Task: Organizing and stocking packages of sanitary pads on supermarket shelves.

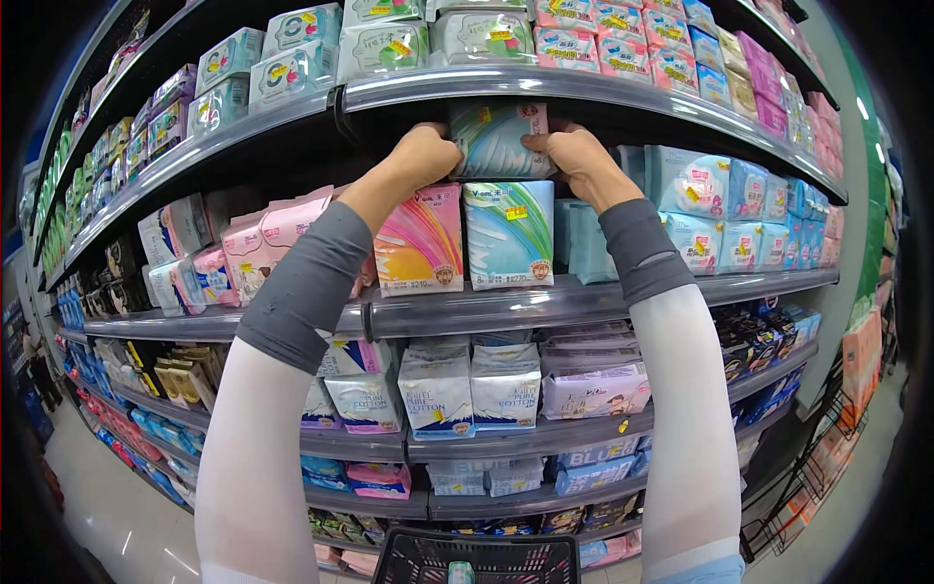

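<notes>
Both hands hold a blue-green sanitary pad pack (495,146), which is tilted back in the gap under the shelf above. My left hand (429,155) grips its left edge. On its right edge is my right hand (573,152), thumb across the front. Directly below stand an upright pink-orange pad pack (419,241) and an upright blue-green pad pack (509,235), side by side at the front of the shelf (496,306). The held pack's lower edge is close to the top of the blue-green one; whether they touch is unclear.
The upper shelf edge (511,86) runs just above my hands. Pink packs (295,219) stand to the left, light-blue packs (689,182) to the right. White packs (436,390) fill part of the shelf below. A black shopping basket (478,544) is at the bottom, a wire rack (810,467) at right.
</notes>
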`<state>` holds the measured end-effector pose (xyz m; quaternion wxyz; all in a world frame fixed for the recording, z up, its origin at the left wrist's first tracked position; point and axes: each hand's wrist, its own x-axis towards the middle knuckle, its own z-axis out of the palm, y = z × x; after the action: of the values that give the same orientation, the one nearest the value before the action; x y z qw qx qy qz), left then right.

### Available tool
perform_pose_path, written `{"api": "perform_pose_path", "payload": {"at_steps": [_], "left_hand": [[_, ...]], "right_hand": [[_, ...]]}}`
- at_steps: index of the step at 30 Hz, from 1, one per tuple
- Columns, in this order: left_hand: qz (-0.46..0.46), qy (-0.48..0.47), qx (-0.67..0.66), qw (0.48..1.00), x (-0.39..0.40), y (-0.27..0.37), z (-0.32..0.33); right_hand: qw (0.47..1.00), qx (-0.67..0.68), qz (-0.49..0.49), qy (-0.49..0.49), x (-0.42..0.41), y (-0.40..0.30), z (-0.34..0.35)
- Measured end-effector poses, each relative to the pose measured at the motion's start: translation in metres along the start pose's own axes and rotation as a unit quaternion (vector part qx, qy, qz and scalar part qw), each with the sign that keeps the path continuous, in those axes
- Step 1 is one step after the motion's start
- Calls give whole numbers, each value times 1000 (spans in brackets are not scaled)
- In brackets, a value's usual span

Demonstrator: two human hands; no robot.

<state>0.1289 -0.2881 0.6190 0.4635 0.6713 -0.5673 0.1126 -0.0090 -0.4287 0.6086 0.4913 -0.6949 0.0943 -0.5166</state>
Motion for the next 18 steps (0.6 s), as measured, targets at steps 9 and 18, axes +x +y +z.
{"api": "perform_pose_path", "payload": {"at_steps": [9,18], "left_hand": [[22,16,61,998,6,-3,6],[77,78,53,993,7,-16,8]], "right_hand": [[994,-52,-96,22,18,16,-3],[992,-97,-80,-16,-11,5,2]]}}
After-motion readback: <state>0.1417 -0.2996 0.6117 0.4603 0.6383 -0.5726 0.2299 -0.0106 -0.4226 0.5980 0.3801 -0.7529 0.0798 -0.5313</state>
